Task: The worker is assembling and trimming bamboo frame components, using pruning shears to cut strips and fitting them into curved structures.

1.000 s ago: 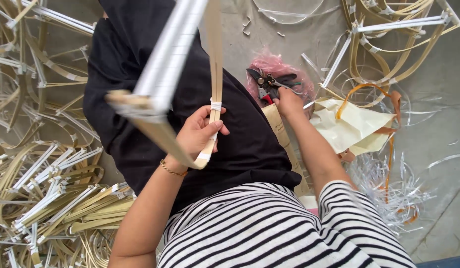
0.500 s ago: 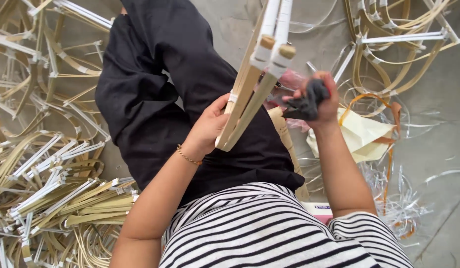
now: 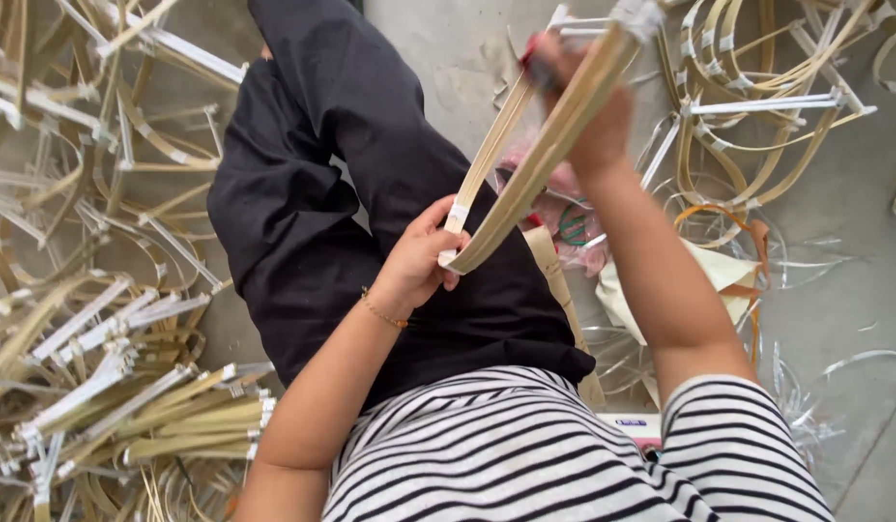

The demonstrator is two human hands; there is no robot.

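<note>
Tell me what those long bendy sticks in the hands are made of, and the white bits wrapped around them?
The strips look like split bamboo or cane: pale tan, matte, thin and flat, bending in a curve. The white bands look like tape or plastic wrap, smooth and slightly shiny, though it is hard to be sure. The left hand grips the lower end, the right hand the upper part.

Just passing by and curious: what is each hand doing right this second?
Left hand: closed on the lower end of the bamboo strip bundle.
Right hand: raised against the bundle's upper part; its grip is hidden behind the strips, cannot be told.
</note>
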